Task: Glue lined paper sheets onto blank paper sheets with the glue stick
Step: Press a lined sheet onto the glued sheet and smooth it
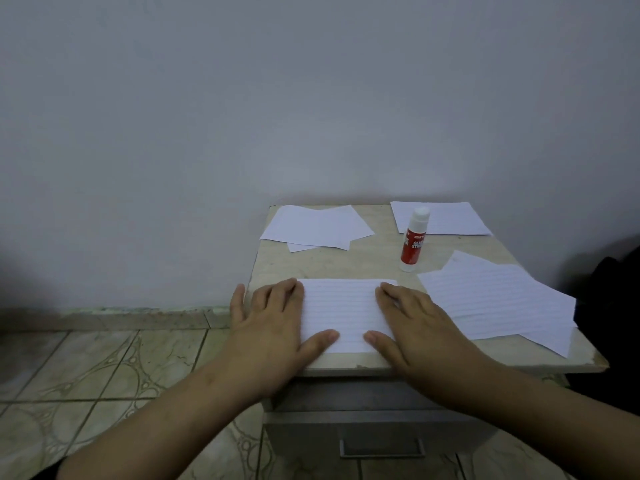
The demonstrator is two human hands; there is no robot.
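Over on the left, patterned floor tiles (104, 368) run up to the plain wall (242, 98), and the small surface (363, 258) stands against that wall. Left hand (273, 327) lies flat, fingers straight and spread, palm pressing down on the left edge of a lined sheet (341, 313) at the front edge of the surface; its little finger hangs out past the surface's left side. Behind that hand, at the back left corner of the surface, a loose pile of blank sheets (317, 225) sits fanned out. The lined sheet lies between both hands, thumbs nearly meeting along its front edge. Right hand (412, 323) is flat too, fingers straight, pressing the sheet's right edge and gripping nothing. Just behind the sheet stands the glue stick (414, 240), upright, red label, white cap on. Behind it, at the back right of the surface, another lined sheet (446, 218). To the glue stick's right, a spread of lined sheets (495, 296) overlaps toward the surface's right edge. Below the surface, a drawer handle (382, 447).
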